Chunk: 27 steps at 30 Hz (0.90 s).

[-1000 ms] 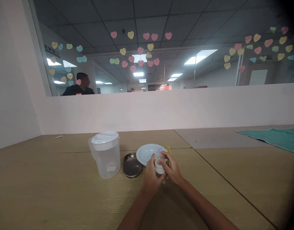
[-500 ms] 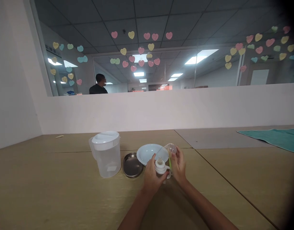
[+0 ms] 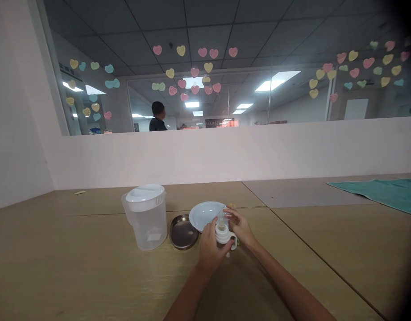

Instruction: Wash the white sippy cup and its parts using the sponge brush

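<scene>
Right hand (image 3: 241, 228) moved left, near plate (image 3: 201, 215) edge; can't tell its grip. Left hand (image 3: 209, 249) clasps white bottle (image 3: 222, 234).

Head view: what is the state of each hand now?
Left hand: closed on the white handled baby bottle.
Right hand: fingers partly curled near its top; grip cannot be told.

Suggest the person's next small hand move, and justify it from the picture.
Probably, the right hand should centre the clear plastic cap over the teat of the white-handled bottle: the left hand steadies the bottle, while the cap appears close to the teat, near the right fingertips.
</scene>
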Tool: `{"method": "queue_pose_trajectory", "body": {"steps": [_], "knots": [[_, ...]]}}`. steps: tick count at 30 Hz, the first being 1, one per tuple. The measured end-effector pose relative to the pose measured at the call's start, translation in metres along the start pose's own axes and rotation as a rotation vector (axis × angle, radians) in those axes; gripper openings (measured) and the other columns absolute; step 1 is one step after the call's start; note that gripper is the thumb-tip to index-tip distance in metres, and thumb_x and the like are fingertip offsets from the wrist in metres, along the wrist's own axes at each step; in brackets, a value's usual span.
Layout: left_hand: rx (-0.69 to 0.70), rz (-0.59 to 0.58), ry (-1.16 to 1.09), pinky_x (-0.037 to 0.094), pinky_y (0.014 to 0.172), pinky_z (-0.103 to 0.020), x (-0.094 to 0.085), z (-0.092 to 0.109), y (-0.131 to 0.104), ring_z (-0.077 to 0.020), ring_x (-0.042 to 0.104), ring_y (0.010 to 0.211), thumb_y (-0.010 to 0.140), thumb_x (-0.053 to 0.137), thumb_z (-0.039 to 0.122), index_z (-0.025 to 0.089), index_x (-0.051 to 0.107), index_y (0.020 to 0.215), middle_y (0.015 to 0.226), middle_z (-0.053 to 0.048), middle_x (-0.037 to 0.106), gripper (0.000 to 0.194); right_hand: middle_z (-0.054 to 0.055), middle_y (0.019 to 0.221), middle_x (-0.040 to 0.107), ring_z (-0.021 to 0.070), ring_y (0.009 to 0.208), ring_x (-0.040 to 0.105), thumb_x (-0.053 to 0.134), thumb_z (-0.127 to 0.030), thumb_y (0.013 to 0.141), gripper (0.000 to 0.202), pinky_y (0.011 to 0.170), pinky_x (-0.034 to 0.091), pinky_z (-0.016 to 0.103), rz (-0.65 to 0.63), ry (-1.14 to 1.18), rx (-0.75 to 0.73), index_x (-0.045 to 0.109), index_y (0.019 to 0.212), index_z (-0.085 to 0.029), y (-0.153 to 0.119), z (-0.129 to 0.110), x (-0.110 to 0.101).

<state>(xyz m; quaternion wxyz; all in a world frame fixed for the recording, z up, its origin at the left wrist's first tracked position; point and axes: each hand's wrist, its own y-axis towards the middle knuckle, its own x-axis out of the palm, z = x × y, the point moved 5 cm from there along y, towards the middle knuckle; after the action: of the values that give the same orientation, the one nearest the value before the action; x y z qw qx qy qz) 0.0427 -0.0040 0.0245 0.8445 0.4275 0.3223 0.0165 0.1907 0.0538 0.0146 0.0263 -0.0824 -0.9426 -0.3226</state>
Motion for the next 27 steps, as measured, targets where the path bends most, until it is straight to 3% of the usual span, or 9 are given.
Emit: {"method": "queue_pose_trajectory", "body": {"steps": [6,9,13,16,21,24,27], "knots": [[-0.009,-0.018,0.006,0.041,0.096,-0.043,0.001,-0.001,-0.001,-0.0265,0.050,0.113,0.076,0.059,0.046,0.016,0.037,0.131,0.120,-0.013,0.054,0.067,0.010,0.136,0.043,0.0163,0.083,0.065,0.059,-0.031,0.069,0.041,0.077,0.053,0.034,-0.089,0.034,0.036,0.062,0.109,-0.025,-0.002,-0.001,0.003],[0.001,-0.002,0.016,0.041,0.096,-0.042,0.001,-0.001,-0.001,-0.0259,0.051,0.113,0.076,0.060,0.046,0.015,0.038,0.131,0.121,-0.013,0.054,0.067,0.012,0.127,0.051,0.0165,0.079,0.066,0.063,-0.036,0.069,0.050,0.074,0.054,0.035,-0.082,0.006,0.066,0.057,0.117,-0.024,-0.002,0.002,0.003],[0.009,0.000,0.025,0.042,0.095,-0.043,0.001,-0.002,-0.002,-0.0260,0.051,0.112,0.076,0.059,0.047,0.014,0.038,0.130,0.121,-0.014,0.055,0.066,0.008,0.100,0.065,0.0163,0.074,0.064,0.064,-0.045,0.069,0.058,0.078,0.051,0.036,-0.073,-0.086,0.092,0.054,0.120,-0.019,-0.001,0.007,0.002],[0.013,0.001,0.028,0.042,0.095,-0.042,0.001,-0.002,-0.002,-0.0261,0.052,0.110,0.077,0.058,0.047,0.013,0.039,0.130,0.118,-0.014,0.056,0.066,0.009,0.101,0.064,0.0173,0.074,0.063,0.058,-0.053,0.073,0.054,0.075,0.051,0.035,-0.070,-0.090,0.095,0.056,0.114,-0.018,-0.003,-0.001,0.002],[-0.005,0.022,0.055,0.044,0.093,-0.043,0.003,-0.005,-0.004,-0.0269,0.054,0.109,0.075,0.059,0.044,0.013,0.038,0.131,0.120,-0.015,0.056,0.067,0.005,0.085,0.062,0.0200,0.082,0.059,0.043,-0.049,0.086,0.037,0.076,0.047,0.033,-0.134,-0.210,-0.030,0.062,0.099,-0.020,-0.015,-0.038,0.011],[-0.056,0.040,0.057,0.042,0.095,-0.043,0.005,-0.008,-0.005,-0.0278,0.052,0.112,0.073,0.059,0.035,0.012,0.035,0.132,0.125,-0.016,0.054,0.068,0.003,0.089,0.060,0.0208,0.086,0.056,0.057,-0.045,0.078,0.032,0.080,0.045,0.035,-0.270,-0.385,-0.217,0.062,0.100,-0.023,-0.027,-0.059,0.027],[-0.104,0.039,0.000,0.041,0.097,-0.042,0.006,-0.010,-0.006,-0.0274,0.051,0.114,0.070,0.059,0.029,0.010,0.032,0.133,0.126,-0.017,0.052,0.072,0.004,0.091,0.060,0.0216,0.087,0.056,0.068,-0.040,0.069,0.036,0.079,0.046,0.036,-0.250,-0.440,-0.252,0.062,0.099,-0.022,-0.031,-0.062,0.034]]}}
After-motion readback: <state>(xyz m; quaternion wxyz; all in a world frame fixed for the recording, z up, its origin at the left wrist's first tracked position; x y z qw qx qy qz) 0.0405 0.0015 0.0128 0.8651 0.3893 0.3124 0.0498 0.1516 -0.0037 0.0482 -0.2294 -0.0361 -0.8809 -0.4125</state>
